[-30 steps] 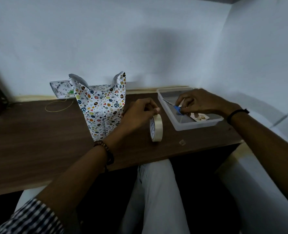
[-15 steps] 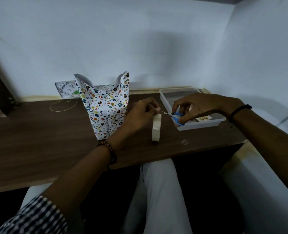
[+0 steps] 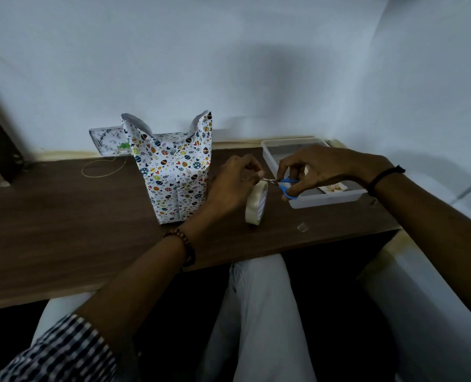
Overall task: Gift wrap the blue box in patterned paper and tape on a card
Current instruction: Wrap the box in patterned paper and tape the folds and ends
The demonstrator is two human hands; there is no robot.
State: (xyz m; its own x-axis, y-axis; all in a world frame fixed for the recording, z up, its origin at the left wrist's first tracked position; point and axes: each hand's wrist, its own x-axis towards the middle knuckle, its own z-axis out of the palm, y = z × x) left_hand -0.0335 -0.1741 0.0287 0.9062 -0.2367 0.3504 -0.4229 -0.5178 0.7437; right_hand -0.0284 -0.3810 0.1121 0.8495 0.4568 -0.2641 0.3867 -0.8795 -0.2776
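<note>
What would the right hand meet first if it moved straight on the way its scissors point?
Probably the left hand, pinching just beyond the tips of the scissors, above the tape roll; depth is unclear.

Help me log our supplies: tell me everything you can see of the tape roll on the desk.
The cream roll of tape stands on edge on the brown wooden desk, just right of the patterned wrapped box. Its side shows a printed core, too small to read. The left hand is beside it, fingers seemingly pinching its pulled-out end, where the small blue-handled scissors in the right hand point.
</note>
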